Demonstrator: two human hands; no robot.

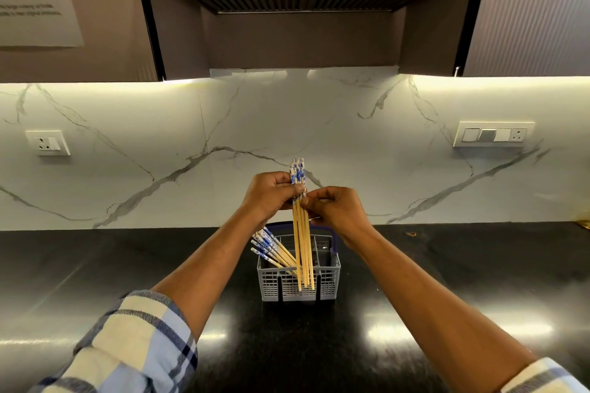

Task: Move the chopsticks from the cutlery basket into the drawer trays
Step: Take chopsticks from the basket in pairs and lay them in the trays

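While both hands [303, 201] grip them, chopsticks [301, 233] hang upright above basket [298, 284].

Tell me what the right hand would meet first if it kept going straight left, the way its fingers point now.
The right hand already pinches the held chopsticks. Straight beyond them are the left hand's fingers gripping the same bundle, so it would probably press into those first. Depth looks matched, though one view cannot confirm that.
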